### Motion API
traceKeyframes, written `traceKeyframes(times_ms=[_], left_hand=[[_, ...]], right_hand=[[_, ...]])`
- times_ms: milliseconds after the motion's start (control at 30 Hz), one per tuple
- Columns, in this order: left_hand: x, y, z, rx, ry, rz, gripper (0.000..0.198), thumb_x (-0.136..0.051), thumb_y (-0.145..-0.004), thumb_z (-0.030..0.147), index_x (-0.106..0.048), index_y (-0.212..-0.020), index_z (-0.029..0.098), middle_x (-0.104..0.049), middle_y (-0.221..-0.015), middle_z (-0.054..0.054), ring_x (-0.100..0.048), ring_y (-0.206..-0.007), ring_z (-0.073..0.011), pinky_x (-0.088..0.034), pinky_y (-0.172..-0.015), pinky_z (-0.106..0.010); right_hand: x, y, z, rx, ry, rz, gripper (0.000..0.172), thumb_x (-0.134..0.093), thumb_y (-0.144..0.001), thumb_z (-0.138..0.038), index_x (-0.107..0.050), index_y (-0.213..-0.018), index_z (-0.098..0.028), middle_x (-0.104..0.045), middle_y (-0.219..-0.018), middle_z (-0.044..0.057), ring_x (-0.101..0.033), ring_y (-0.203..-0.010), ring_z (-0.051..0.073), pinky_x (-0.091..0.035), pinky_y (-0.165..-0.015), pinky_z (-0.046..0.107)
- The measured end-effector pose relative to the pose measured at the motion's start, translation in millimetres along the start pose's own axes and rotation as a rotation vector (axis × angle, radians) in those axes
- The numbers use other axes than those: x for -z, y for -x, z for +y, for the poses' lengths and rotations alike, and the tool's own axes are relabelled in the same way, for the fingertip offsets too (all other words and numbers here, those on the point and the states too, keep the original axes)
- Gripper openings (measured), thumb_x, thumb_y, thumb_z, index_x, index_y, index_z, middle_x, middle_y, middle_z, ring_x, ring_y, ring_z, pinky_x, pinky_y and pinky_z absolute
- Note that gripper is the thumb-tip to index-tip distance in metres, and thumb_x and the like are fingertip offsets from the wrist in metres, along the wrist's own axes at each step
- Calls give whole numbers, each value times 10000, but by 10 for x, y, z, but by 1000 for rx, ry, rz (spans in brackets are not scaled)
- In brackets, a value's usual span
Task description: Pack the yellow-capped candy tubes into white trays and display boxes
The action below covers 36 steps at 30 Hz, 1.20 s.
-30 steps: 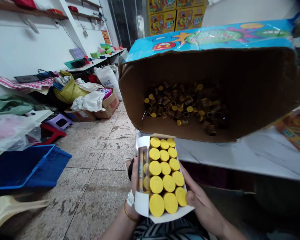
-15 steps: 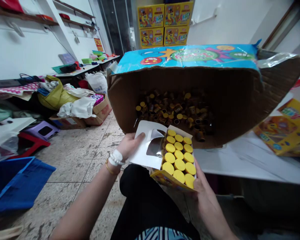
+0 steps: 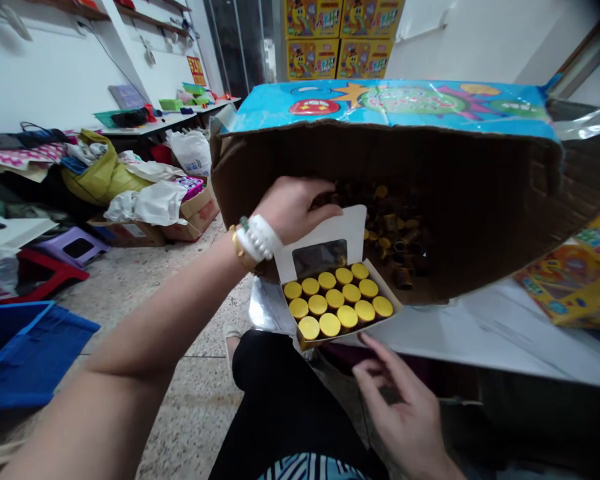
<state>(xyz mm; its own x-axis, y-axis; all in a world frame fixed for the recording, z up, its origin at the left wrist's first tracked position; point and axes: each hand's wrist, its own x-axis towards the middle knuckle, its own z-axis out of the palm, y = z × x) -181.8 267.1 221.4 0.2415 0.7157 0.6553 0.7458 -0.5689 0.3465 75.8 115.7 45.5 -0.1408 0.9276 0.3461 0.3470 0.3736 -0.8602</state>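
A small display box [image 3: 344,336] packed with rows of yellow-capped little tubs [image 3: 336,299] sits at the table's edge, its white windowed lid flap [image 3: 354,230] standing up. Behind the flap, my left hand [image 3: 295,208] reaches into the mouth of a large cardboard carton [image 3: 480,213]. Its thumb and fingers are apart, and I see nothing held between them. Loose brown tubs [image 3: 403,247], some yellow-capped, lie inside the carton. My right hand [image 3: 405,407] is open below the box's front right corner, fingers spread, the index fingertip close to the box edge.
Stacked yellow cartons [image 3: 337,40] stand behind the large carton. A yellow printed box [image 3: 570,280] lies to the right on the white table [image 3: 505,333]. Leftward on the floor are a blue crate [image 3: 25,353], a purple stool [image 3: 73,247] and bagged goods.
My left hand has left the lid flap and moved up into the carton. The box has turned and now rests at the table edge; my right hand has let go and dropped lower.
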Motion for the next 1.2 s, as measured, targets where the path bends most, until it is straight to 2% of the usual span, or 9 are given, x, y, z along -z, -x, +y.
traceKeyframes(times_ms=[67, 167, 233, 333, 433, 633, 833, 1000, 1200], left_hand=[[18, 402, 114, -60, -45, 288, 270, -700, -819, 339, -707, -1057, 213, -667, -959, -43, -633, -1034, -271, -477, -952, -465], [-138, 1238, 258, -127, -120, 692, 422, -705, -805, 262, -630, -1220, 253, -624, -1125, -59, -595, -1127, -273, -495, -984, -476], [-372, 1758, 361, -46, -107, 727, 476, -701, -793, 245, -614, -1261, 246, -612, -1139, -69, -620, -1073, -261, -541, -930, -453], [-762, 2203, 549, 157, -23, 578, 613, -657, -842, 446, -524, -1384, 192, -590, -1275, -142, -566, -1227, -343, -490, -1035, -565], [-991, 2228, 654, 199, -16, 465, 873, -686, -786, 616, -419, -1480, 159, -531, -1411, -199, -499, -1331, -401, -443, -1093, -607], [-958, 2035, 480, 97, -23, 451, 703, -769, -768, 489, -562, -1373, 195, -667, -1258, -149, -631, -1205, -341, -531, -1034, -541], [-695, 1897, 249, -9, -138, 252, 594, -790, -766, 415, -600, -1305, 254, -712, -1221, -102, -693, -1114, -307, -495, -1060, -525], [-679, 1965, 222, 117, -158, 290, 536, -684, -806, 227, -557, -1327, 250, -677, -1303, -104, -655, -1189, -305, -412, -1103, -532], [-772, 2125, 263, 172, -166, 335, 472, -647, -791, 300, -544, -1250, 264, -711, -1243, -87, -669, -1165, -303, -426, -1024, -498]], right_hand=[[152, -184, 125, 67, 81, 155, 435, -689, -872, -285, -634, -1299, -226, -686, -1123, 101, -687, -753, 151, -613, -651, 262], [360, -539, 331, 200, 137, 227, 572, -728, -842, -321, -560, -1379, -219, -613, -1290, 131, -668, -1033, 239, -614, -840, 378], [452, -776, 427, 301, 175, 123, 710, -741, -828, -370, -465, -1465, -222, -529, -1431, 149, -558, -1270, 314, -547, -1001, 492], [500, -1044, 465, 439, 212, -158, 794, -721, -846, -391, -360, -1535, -232, -431, -1544, 138, -425, -1410, 337, -431, -1122, 559], [481, -1189, 425, 561, 224, -308, 775, -689, -878, -345, -326, -1553, -230, -390, -1574, 130, -424, -1417, 322, -425, -1140, 533], [465, -1323, 407, 756, 260, -433, 671, -624, -919, -250, -364, -1536, -215, -439, -1542, 121, -414, -1417, 330, -438, -1134, 549], [466, -1202, 364, 720, 380, -404, 797, -615, -935, -295, -181, -1595, -193, -508, -1487, 120, -493, -1361, 310, -526, -1080, 454], [262, -943, 406, 663, 202, -294, 848, -624, -924, -252, -115, -1601, -208, -493, -1499, 130, -495, -1360, 316, -567, -1016, 477], [126, -854, 507, 544, 218, -189, 641, -642, -918, -344, -394, -1508, -298, -414, -1562, 90, -544, -1316, 337, -619, -917, 474]])
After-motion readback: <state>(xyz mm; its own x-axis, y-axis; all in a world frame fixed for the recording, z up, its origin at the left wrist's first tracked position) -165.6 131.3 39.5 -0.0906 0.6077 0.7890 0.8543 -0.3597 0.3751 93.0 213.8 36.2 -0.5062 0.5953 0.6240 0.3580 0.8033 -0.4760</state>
